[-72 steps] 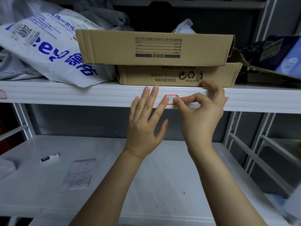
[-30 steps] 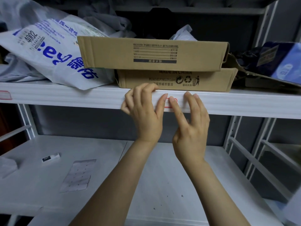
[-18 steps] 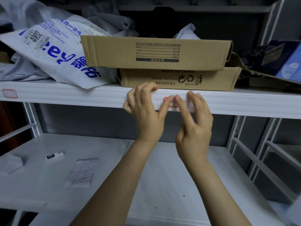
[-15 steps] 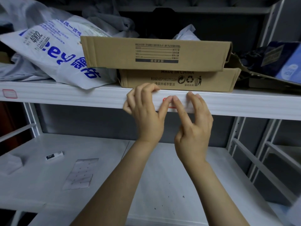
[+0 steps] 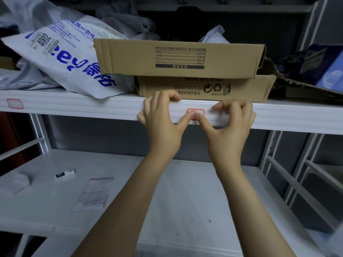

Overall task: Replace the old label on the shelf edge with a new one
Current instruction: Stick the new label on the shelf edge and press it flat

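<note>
A small white label with a red border [image 5: 196, 111] is stuck on the front edge of the white upper shelf [image 5: 92, 109]. Both thumbs press on its lower half and hide part of it. My left hand [image 5: 161, 117] rests on the shelf edge left of the label, its fingers curled over the top of the edge. My right hand [image 5: 229, 123] sits to the right of the label, fingers curled against the edge. Neither hand holds anything.
Two stacked cardboard boxes [image 5: 178, 58] and a white printed plastic bag [image 5: 61, 58] sit on the upper shelf. Another red-bordered label [image 5: 14, 103] is at the far left of the shelf edge. The lower shelf holds a label backing sheet [image 5: 93, 194] and a small white tube [image 5: 65, 173].
My right fingers have curled away from the label and both thumbs now press on it. The camera view has shifted slightly.
</note>
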